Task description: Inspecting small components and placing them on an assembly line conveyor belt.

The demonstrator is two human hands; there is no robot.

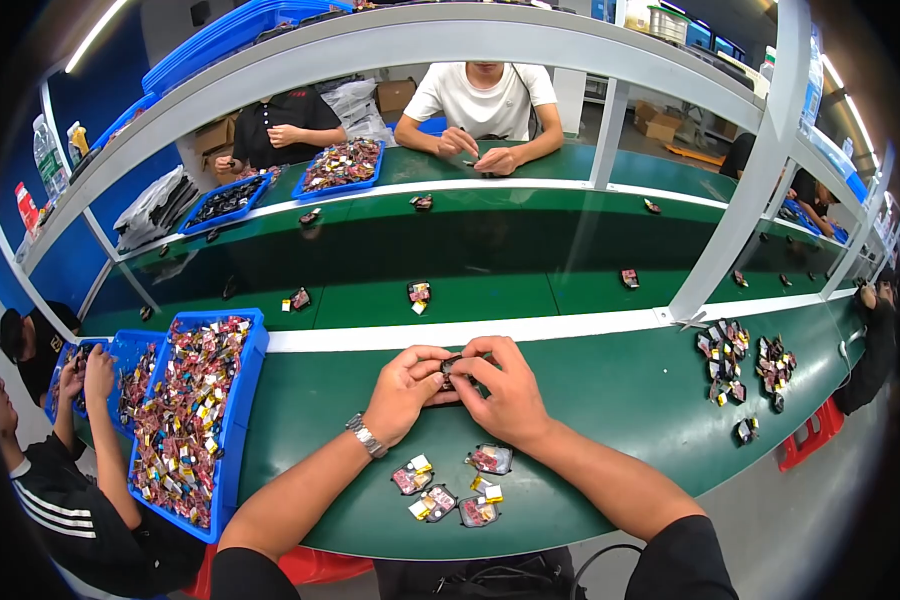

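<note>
Above the green bench, my left hand (406,395) and my right hand (505,395) meet with their fingers closed on a small black plastic housing (444,396). My fingers cover most of it, so its inside does not show. Between my forearms lie several small assemblies (490,459), loosely grouped near the bench's front edge. They have black rims, reddish circuit boards and white-and-yellow pieces. A metal watch sits on my left wrist.
At left, a blue bin (255,350) is heaped with similar parts; a person works beside it. More assemblies (725,350) lie in clusters at right. Beyond the white rail runs a dark green conveyor belt (510,290) with scattered parts. A shelf frame (735,220) stands above. Two people sit opposite.
</note>
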